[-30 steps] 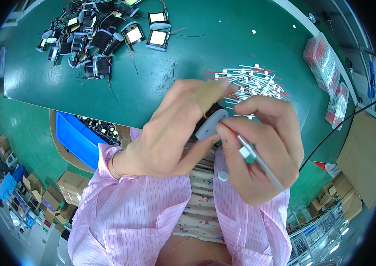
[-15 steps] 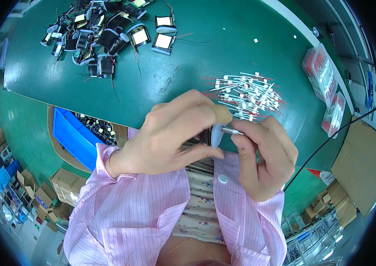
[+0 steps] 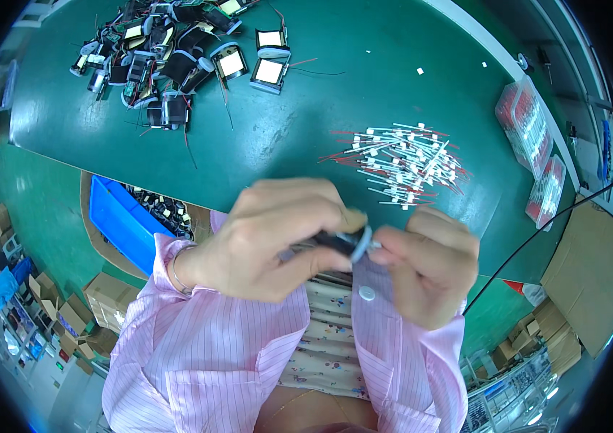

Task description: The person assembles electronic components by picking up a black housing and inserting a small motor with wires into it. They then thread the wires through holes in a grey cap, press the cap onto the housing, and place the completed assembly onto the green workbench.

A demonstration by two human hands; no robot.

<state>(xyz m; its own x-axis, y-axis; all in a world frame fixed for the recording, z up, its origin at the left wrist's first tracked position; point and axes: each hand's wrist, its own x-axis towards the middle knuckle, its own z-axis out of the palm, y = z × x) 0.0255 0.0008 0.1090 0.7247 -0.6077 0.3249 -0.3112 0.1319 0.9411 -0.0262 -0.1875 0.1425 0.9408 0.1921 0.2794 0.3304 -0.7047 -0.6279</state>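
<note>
My left hand (image 3: 270, 234) is closed around a small black device (image 3: 334, 244) with a rounded grey end piece (image 3: 363, 245). A yellowish cover (image 3: 353, 219) sits on one of its fingertips. My right hand (image 3: 433, 267) is closed in a pinch on a small whitish piece (image 3: 376, 246), held against the grey end. Motion blur and the fingers hide most of that piece and how it meets the device. Beyond my right hand, on the green table (image 3: 277, 151), lies a loose pile of white connector leads (image 3: 407, 160) with red wires.
Many similar black devices (image 3: 176, 65) with trailing wires are heaped at the far left. Clear plastic boxes (image 3: 523, 123) of leads stand along the right edge. Left of me, below the table edge, are a blue tray (image 3: 122, 224) and a carton (image 3: 93, 234) holding more parts.
Both hands have come down slightly toward me. The device has tilted in my left hand, and my right fingers have closed in on its grey end, covering more of the small piece.
</note>
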